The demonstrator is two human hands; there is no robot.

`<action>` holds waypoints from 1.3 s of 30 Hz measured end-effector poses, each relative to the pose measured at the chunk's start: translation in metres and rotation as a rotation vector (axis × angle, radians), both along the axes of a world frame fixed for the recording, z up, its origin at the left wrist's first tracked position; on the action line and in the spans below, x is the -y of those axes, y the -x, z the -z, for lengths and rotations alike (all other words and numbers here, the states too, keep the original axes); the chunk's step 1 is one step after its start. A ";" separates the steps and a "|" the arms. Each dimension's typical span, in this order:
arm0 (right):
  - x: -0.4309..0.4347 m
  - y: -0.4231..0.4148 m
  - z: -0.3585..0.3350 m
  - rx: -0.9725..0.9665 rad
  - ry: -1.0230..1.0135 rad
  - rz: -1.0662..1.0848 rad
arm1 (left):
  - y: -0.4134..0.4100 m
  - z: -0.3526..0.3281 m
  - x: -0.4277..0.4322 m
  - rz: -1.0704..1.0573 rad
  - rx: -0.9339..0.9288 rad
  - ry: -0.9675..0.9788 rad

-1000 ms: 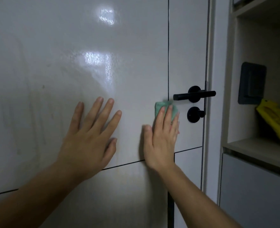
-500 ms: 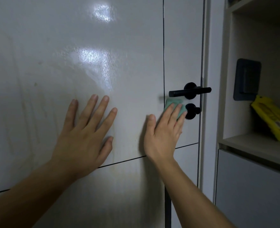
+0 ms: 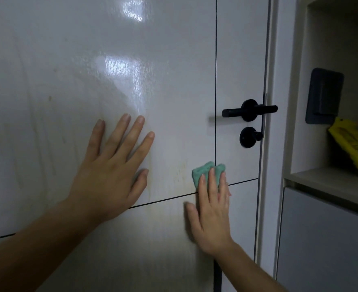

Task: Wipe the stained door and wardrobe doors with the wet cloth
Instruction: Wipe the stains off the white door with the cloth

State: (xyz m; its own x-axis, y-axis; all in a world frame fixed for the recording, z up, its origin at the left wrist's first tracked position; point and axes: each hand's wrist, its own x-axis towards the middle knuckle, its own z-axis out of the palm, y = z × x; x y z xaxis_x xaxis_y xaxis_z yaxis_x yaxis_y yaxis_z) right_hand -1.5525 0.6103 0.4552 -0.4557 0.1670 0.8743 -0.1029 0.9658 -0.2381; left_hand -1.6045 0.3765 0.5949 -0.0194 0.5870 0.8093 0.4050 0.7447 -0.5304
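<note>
We saw the left hand [image 3: 110,171] lying flat on the door [image 3: 68,70], its fingers spread and holding nothing. The right hand [image 3: 211,209] pressed the green cloth [image 3: 205,169] against the door with straight fingers, not clenched around it. The cloth sat under the fingertips, across the dark vertical groove [image 3: 216,81]. Yellowish streaks [image 3: 178,175] showed between the 2 hands. We judged 2 risks: the cloth, only pressed, could slip out and fall, and an upward stroke could knock the lock knob [image 3: 248,137] above the right hand.
</note>
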 end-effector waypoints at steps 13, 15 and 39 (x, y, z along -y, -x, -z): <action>0.040 0.014 -0.026 -0.053 -0.159 0.005 | -0.004 -0.002 0.030 0.013 0.019 0.052; 0.040 0.016 -0.048 -0.110 0.115 0.034 | -0.004 0.000 0.040 -0.009 0.010 0.045; 0.091 0.020 -0.073 -0.067 -0.330 0.031 | -0.001 -0.014 0.113 -0.172 0.028 -0.115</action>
State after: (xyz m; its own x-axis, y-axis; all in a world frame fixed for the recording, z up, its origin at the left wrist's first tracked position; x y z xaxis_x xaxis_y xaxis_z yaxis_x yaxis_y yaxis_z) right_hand -1.5728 0.5194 0.5286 -0.3943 -0.1171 0.9115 -0.0772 0.9926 0.0941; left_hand -1.6036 0.2638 0.6085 -0.1350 0.4766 0.8687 0.2800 0.8594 -0.4279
